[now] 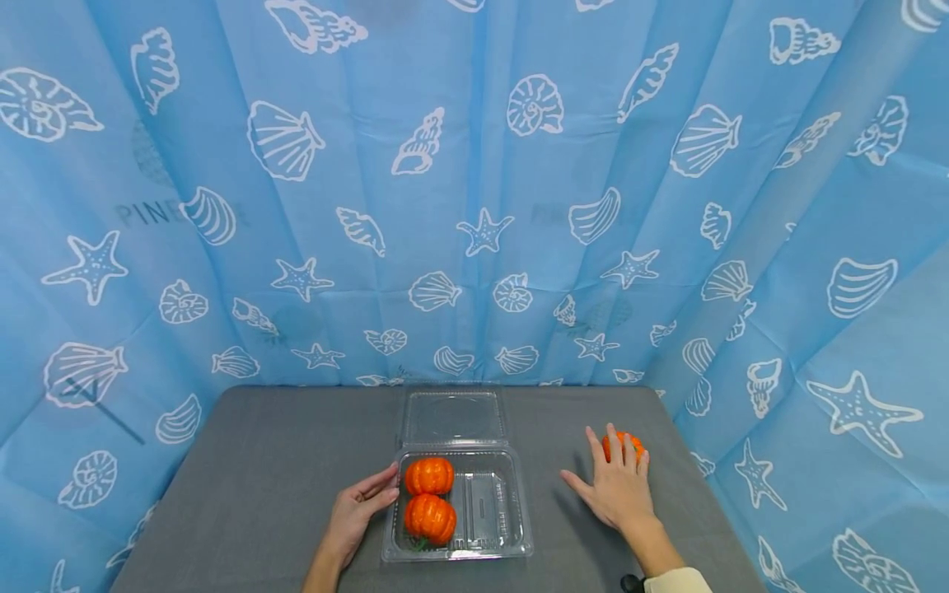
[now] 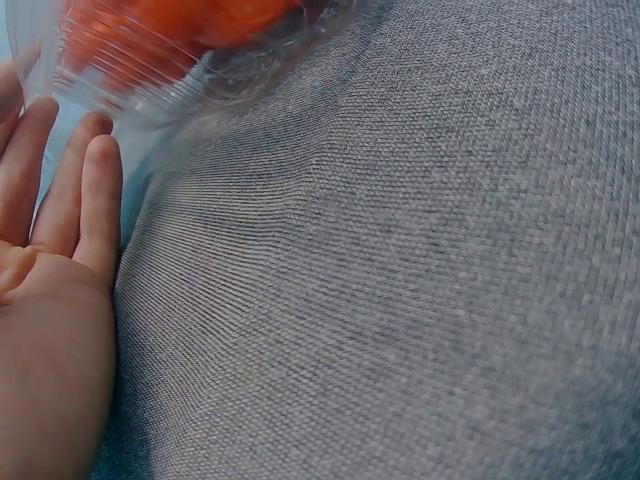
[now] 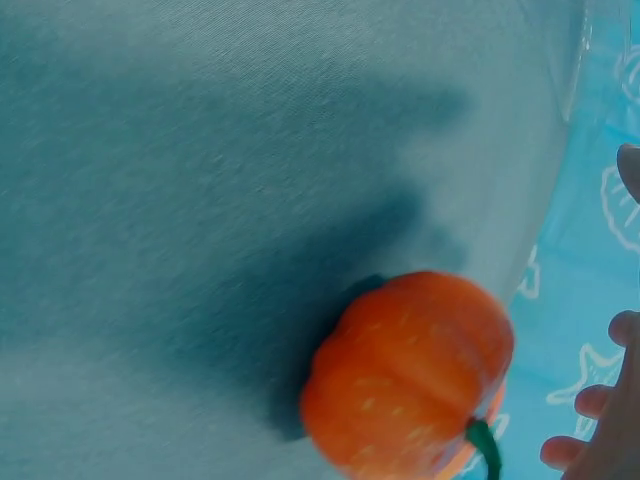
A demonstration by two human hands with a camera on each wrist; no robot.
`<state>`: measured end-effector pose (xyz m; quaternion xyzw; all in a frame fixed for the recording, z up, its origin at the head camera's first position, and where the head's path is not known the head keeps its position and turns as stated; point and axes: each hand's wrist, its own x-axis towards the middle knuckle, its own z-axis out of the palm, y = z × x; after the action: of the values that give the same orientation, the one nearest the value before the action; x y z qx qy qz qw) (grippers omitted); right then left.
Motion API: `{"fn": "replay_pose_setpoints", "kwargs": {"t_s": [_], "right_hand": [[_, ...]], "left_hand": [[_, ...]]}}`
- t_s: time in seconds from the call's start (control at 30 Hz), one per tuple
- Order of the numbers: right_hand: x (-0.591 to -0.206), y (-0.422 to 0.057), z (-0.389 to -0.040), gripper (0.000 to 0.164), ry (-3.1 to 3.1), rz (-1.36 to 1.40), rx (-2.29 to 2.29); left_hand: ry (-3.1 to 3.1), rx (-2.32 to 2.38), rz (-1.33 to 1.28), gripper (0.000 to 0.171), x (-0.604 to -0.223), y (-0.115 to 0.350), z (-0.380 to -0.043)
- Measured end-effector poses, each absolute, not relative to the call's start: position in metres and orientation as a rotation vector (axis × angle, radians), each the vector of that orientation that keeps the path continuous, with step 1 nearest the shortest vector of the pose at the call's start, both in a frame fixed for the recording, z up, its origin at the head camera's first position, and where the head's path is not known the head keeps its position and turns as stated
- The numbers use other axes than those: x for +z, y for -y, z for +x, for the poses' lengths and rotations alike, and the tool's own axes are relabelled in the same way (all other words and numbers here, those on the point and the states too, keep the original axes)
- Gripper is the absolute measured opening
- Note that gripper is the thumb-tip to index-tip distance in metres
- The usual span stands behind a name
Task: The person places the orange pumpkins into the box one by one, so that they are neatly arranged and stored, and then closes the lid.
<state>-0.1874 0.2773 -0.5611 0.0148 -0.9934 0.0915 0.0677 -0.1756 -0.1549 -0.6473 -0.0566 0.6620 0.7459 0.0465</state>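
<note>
A clear plastic clamshell container (image 1: 489, 554) lies on the grey table with its lid (image 1: 452, 416) folded back. Two small orange pumpkins, an upper one (image 1: 429, 476) and a lower one (image 1: 430, 520), sit in its left side. My left hand (image 1: 352, 515) touches the container's left wall; in the left wrist view several fingers look straight. Over to the right, my right hand (image 1: 619, 490) hovers with spread fingers above another orange pumpkin (image 3: 410, 380) with a green stem. A sliver of orange shows behind that pumpkin; whether it is a second one I cannot tell.
The grey cloth-covered table (image 1: 282, 461) reaches back to a blue curtain (image 1: 474, 247) printed with white shells and starfish. The curtain also stands along both sides. The lid lies toward the table's back edge.
</note>
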Motion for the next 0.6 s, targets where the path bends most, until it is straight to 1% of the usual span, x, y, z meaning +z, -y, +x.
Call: {"fn": "replay_pose_setpoints", "kwargs": {"t_s": [0.27,0.6], "right_hand": [[-0.564,-0.300,-0.178,0.092,3.003,-0.012,0.279],[-0.571,-0.324,-0.166,0.085,3.006,-0.084,0.324]], "left_hand": [[-1.982,2.280,-0.224,0.052,-0.647,0.155,-0.176],[-1.998,2.257,-0.249,0.051,-0.644,0.154,-0.176]]}}
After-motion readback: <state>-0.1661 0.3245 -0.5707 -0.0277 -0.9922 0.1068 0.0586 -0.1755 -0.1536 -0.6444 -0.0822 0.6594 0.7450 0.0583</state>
